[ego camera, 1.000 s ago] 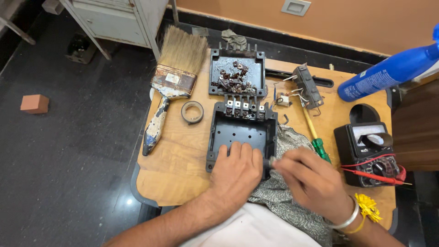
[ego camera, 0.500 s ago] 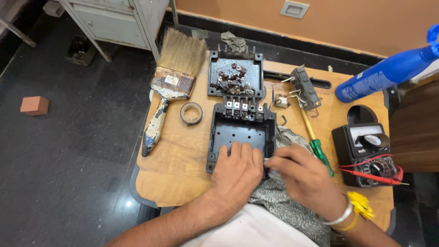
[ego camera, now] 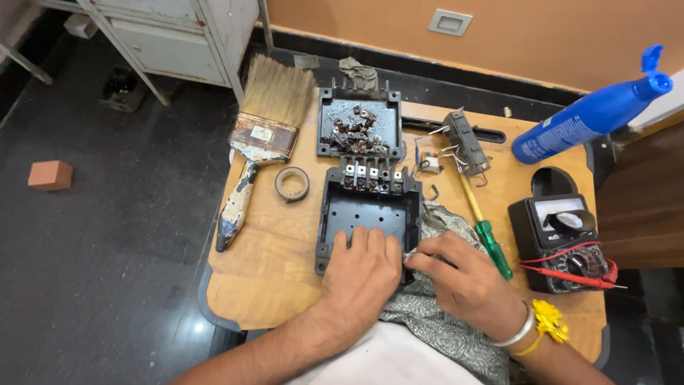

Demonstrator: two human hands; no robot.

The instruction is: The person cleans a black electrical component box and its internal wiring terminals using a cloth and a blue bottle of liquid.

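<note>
right hand (ego camera: 467, 278) slid left along the grey cloth (ego camera: 427, 321), fingertips now at the black housing (ego camera: 367, 214) edge.

Both forearms are bare — no sleeves reach into view. The left hand (ego camera: 361, 267) carries no ring, band or watch. The right hand (ego camera: 463, 274) is likewise ringless, but its wrist wears two things side by side — a plain silver metal bangle (ego camera: 518, 332) and, just behind it, a yellow thread band (ego camera: 547, 324) with a tufted, flower-like knot.
</note>
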